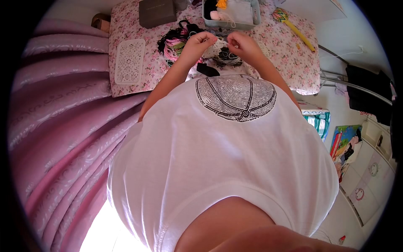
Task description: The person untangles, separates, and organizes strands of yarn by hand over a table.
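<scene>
Bare neck point(226, 222) is showing nearest the camera, with a white shirt point(201, 155) spreading beyond it. Left hand point(198, 45) and right hand point(243, 46) are each pinching with closed fingertips, apparently on white yarn point(213, 52) that is lying between and just below them. Dark yarn point(230, 59) is sitting beside it; a pink-and-black tangle point(173, 44) is lying left of the grip. Beyond the grip, a basket point(231, 27) is resting on the flowered table point(300, 73), and a yellow stick point(300, 35) is lying to the right.

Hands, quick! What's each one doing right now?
Left hand: fingers pinched closed, above the white yarn; too small to tell what's held.
Right hand: grip curled closed; can't tell what's inside.
</scene>
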Available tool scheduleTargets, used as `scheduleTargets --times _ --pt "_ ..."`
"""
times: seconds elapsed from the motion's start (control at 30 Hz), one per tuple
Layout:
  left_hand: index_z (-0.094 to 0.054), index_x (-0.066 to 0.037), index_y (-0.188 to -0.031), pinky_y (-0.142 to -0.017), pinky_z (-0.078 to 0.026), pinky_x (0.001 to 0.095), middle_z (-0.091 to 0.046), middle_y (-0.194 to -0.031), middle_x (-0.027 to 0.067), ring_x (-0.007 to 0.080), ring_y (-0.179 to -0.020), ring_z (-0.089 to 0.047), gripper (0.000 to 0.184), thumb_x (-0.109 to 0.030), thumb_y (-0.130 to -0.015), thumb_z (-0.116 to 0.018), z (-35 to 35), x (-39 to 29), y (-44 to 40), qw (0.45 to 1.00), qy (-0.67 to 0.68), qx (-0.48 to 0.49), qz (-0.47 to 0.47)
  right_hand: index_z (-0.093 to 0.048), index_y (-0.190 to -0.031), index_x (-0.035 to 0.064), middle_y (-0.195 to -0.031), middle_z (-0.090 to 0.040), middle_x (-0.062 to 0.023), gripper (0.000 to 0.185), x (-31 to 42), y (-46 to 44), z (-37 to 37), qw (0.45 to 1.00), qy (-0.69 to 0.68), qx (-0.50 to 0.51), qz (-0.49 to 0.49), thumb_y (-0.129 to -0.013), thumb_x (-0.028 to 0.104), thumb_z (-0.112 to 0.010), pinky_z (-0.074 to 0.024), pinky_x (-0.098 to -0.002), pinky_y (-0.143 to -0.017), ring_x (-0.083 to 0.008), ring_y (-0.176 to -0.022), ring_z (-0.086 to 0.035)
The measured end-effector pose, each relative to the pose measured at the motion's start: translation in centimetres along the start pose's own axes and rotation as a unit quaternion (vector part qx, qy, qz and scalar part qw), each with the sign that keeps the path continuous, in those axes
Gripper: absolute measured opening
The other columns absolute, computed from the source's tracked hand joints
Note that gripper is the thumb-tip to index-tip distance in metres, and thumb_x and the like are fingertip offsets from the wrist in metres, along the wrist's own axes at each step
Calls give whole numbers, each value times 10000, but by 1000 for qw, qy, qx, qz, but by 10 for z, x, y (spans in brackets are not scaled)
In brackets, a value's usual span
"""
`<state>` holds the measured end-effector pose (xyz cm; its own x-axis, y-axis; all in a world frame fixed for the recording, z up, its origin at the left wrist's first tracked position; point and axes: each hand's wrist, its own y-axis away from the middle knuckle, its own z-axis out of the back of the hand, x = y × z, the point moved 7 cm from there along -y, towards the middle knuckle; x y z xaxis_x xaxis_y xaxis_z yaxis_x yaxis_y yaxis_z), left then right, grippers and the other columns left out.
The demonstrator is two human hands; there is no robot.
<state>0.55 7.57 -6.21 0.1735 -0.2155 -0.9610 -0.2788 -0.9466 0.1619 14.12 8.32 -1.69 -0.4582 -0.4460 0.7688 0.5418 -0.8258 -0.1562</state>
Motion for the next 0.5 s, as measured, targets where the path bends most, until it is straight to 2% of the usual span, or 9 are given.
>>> scheduleTargets --times 0.07,0.13,0.23,0.33,0.43,0.5 --pt "-566 -26 -832 -580 -378 175 -541 -733 -39 28 -647 -458 107 -130 -812 -551 3 7 -2 1000 6 3 12 -480 -771 33 -711 -500 -47 125 6 -1 0 999 -19 7 48 -696 51 -578 -412 -255 -590 -157 -623 -490" --pt "-566 -48 -845 -533 -328 165 -515 -709 -62 10 -608 -414 96 -137 -818 -542 6 16 -6 1000 4 -11 -1 -457 -775 35 -702 -487 -34 141 12 -2 -1 992 -70 16 101 -696 37 -574 -411 -245 -600 -143 -630 -488" --pt "-565 -56 -852 -520 -313 159 -507 -703 -69 4 -598 -403 94 -141 -820 -538 5 25 -8 1000 -16 -17 2 -425 -782 43 -681 -462 0 159 -6 -2 -15 939 -344 13 23 -708 22 -564 -387 -228 -567 -99 -607 -452" --pt "-565 -51 -845 -558 -341 166 -519 -717 -55 16 -633 -433 95 -137 -820 -534 8 27 -10 999 -18 -31 34 -395 -777 72 -742 -436 38 146 -36 4 -30 884 -442 45 -146 -756 11 -526 -335 -176 -556 -37 -638 -395" --pt "-565 -40 -832 -607 -371 180 -536 -734 -33 40 -669 -468 103 -134 -823 -524 8 32 -11 997 -63 -19 47 -395 -792 80 -678 -413 46 136 -50 5 -19 980 -176 -24 -88 -784 50 -528 -296 -170 -510 -29 -570 -356" --pt "-563 -31 -823 -644 -383 192 -550 -748 -16 57 -695 -487 112 -132 -825 -516 5 31 -11 995 -94 -1 26 -398 -799 81 -635 -389 52 141 -55 6 -14 961 -234 -94 -118 -786 61 -537 -283 -179 -488 -31 -542 -335"
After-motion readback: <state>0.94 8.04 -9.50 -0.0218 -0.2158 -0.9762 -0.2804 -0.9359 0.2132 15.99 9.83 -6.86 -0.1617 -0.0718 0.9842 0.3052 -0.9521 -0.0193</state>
